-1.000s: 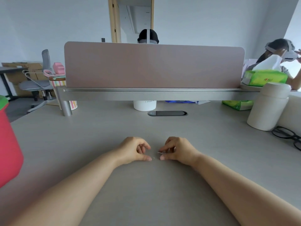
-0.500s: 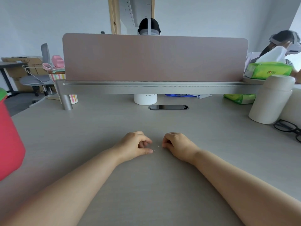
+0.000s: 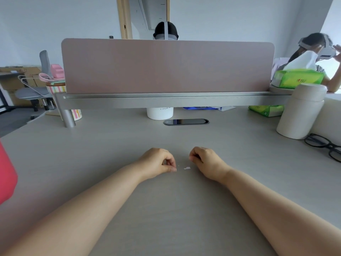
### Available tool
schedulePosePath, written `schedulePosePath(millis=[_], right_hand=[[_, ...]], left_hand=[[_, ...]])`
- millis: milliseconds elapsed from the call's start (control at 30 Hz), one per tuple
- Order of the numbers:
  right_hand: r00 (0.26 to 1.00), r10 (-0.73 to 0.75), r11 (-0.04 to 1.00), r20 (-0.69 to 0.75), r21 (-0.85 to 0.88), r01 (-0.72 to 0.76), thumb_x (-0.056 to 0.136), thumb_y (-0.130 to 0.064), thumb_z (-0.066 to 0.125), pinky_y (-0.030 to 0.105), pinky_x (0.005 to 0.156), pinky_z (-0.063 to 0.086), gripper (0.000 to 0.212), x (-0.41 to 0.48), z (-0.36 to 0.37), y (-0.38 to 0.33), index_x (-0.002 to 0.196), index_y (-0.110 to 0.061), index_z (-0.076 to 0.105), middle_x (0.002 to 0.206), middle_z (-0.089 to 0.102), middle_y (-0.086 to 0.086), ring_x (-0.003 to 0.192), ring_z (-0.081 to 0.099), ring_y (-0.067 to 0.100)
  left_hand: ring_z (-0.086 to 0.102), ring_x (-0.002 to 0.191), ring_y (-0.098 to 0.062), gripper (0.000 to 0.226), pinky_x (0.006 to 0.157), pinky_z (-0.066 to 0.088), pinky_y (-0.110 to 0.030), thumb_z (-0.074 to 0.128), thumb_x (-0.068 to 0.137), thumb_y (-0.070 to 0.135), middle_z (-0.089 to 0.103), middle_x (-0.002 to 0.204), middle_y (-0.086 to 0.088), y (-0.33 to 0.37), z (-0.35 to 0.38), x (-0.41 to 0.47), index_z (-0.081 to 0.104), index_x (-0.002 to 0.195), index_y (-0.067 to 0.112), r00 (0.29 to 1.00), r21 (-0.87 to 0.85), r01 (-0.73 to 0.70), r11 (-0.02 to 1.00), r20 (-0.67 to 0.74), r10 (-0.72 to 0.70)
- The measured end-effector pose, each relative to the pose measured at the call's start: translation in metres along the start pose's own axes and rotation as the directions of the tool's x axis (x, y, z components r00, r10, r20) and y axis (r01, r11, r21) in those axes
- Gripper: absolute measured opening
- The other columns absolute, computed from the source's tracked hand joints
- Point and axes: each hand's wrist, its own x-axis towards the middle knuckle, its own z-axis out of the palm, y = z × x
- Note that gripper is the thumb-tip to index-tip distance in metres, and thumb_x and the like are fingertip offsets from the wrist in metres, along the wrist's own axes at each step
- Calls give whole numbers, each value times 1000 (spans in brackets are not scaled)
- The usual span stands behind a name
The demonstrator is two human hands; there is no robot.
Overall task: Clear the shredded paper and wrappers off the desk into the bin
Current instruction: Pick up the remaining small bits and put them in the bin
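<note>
On the grey desk (image 3: 110, 154) lies a small white paper scrap (image 3: 187, 168), with a tiny white speck (image 3: 178, 165) just left of it. My left hand (image 3: 158, 162) rests on the desk left of the scrap, fingers curled and thumb tip against the index finger. To the right of the scrap sits my right hand (image 3: 206, 161), its fingers curled under. Neither hand touches the scrap, and I see nothing held in either. The red bin (image 3: 7, 172) shows only partly at the left edge.
A pink divider screen (image 3: 166, 65) on a metal rail crosses the back. At right stand a white flask (image 3: 300, 111), black glasses (image 3: 324, 146) and a green tissue box (image 3: 297, 78). A white cup (image 3: 159, 113) and a cable port (image 3: 186, 121) lie behind. Two people sit beyond.
My hands have drawn apart a little; their fingertips no longer meet. The white scrap now lies bare on the desk between them.
</note>
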Motion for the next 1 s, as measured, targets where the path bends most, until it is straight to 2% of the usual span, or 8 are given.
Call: schedulePosePath(millis=[133,267,367,467,567,667,767,1000], right_hand=[[1000,0,1000,-5,-19,0,90,-5,46,14,64,27,15,0,0,-1,96,3,58,100,62,14,84,44,13],[1000,13,999,-2,-33,-13,89,-2,43,14,64,28,16,-1,1,-1,97,2,58,104,64,15,87,50,18],[1000,7,1000,19,-21,-6,88,-2,46,13,63,30,16,-1,-1,-3,95,0,59,98,64,10,85,50,16],[998,-4,1000,60,-17,5,86,-5,52,11,56,35,12,-3,-4,-3,90,-4,63,80,57,-2,75,49,14],[996,-11,999,85,-45,15,83,-5,55,3,55,35,11,-3,-5,-3,88,-6,66,67,51,-16,63,48,2],[993,-29,995,116,-91,39,84,-9,58,11,64,38,13,-1,-7,-5,93,-7,67,74,58,-8,66,50,5],[982,-30,983,186,-171,62,85,-16,59,27,80,47,14,0,-8,-10,95,-10,67,97,66,6,86,58,19],[966,-2,925,257,-368,99,90,-15,50,37,83,47,13,0,-3,-19,97,-10,59,110,59,11,101,57,30]], left_hand=[[50,75,-13,14,69,39,-23,62,84,24,53,83,6,7,2,7,65,88,12,998,132,-5,991,68,-4],[56,95,-26,16,80,40,-32,52,90,22,57,105,-8,10,12,2,58,94,8,999,249,-20,968,40,11],[55,92,-27,16,76,38,-31,51,91,22,58,104,-10,7,13,-1,55,93,6,1000,214,-24,977,-12,28],[52,84,-24,13,68,34,-28,52,90,20,60,96,-7,6,11,-2,54,92,8,999,175,-28,984,-33,34],[53,78,-16,11,71,41,-26,60,86,17,58,85,3,6,8,-5,60,96,12,999,42,-17,999,-49,19],[55,77,-10,21,78,47,-24,65,82,17,61,85,2,6,4,-7,66,103,14,999,-48,-5,999,-38,4],[53,77,-8,19,70,41,-16,66,81,19,66,93,-4,8,2,-4,70,99,14,999,47,-52,998,-6,52],[59,95,-23,14,82,46,-30,59,85,18,63,100,-7,18,7,5,68,95,13,998,244,-51,969,36,43]])
